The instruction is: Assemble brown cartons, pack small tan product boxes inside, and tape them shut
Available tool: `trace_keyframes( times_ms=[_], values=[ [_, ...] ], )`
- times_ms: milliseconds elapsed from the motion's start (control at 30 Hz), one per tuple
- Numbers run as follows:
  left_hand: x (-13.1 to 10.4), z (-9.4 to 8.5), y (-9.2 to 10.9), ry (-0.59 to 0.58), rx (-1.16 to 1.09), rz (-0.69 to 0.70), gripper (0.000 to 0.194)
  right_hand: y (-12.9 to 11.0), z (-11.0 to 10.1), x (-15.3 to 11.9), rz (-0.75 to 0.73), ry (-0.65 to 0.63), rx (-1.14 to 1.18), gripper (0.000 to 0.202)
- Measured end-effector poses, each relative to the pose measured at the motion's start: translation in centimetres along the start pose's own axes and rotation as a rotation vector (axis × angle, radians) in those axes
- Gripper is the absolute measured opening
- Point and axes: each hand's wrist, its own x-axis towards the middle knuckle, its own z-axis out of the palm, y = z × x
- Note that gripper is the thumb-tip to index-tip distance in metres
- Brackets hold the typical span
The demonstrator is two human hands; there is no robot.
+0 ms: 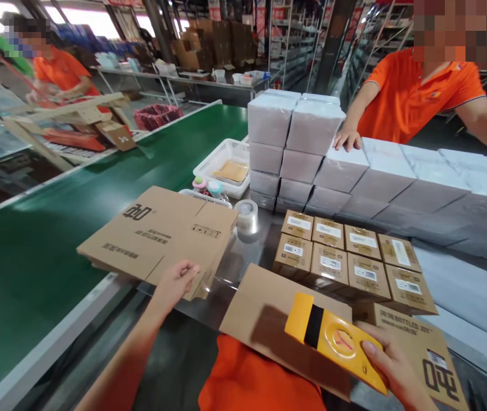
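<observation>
The right hand (pixel 384 355) grips the end of a flat yellow item (pixel 341 341) with a black band, holding it tilted above a brown carton (pixel 256 311) at the near edge of the worktop (pixel 250 254). The left hand (pixel 177 282) is narrow, its fingers curled in at the near side of a stack of flat cartons (pixel 166 228); whether it pinches anything, I cannot tell. That stack lies across the worktop's left edge, partly over the green belt (pixel 110 185). Just beside it stands a clear tape roll (pixel 247 217). Towards the right edge sit 8 small boxes (pixel 329 262) in 2 rows of 4, near a printed carton (pixel 423 348). White wrapped blocks (pixel 341 165) line the far side, with a co-worker's hand (pixel 347 138) resting on them.
</observation>
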Motion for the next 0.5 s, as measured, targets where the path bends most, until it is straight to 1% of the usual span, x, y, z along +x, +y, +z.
trace_keyframes(
  times_ms=[67, 133, 233, 367, 500],
  values=[
    [-0.1, 0.3, -1.6, 0.067, 0.071, -0.001, 0.039, -0.3, 0.8, 0.8, -0.054, -0.072, -0.023, 0.059],
    [-0.1, 0.9, -2.8, 0.114, 0.145, 0.004, 0.033, -0.5, 1.1, 1.4, -0.050, -0.111, -0.039, 0.059],
    [0.1, 2.3, -3.6, 0.175, 0.243, 0.003, 0.025, -0.8, 1.0, 1.7, -0.024, -0.141, -0.076, 0.057],
    [0.7, 4.0, -3.8, 0.207, 0.308, -0.049, 0.021, -0.9, 0.7, 1.4, -0.016, -0.086, -0.107, 0.057],
    [0.8, 4.6, -3.7, 0.197, 0.321, -0.052, 0.023, -1.1, 0.8, 0.6, 0.051, 0.055, -0.047, 0.062]
  ],
)
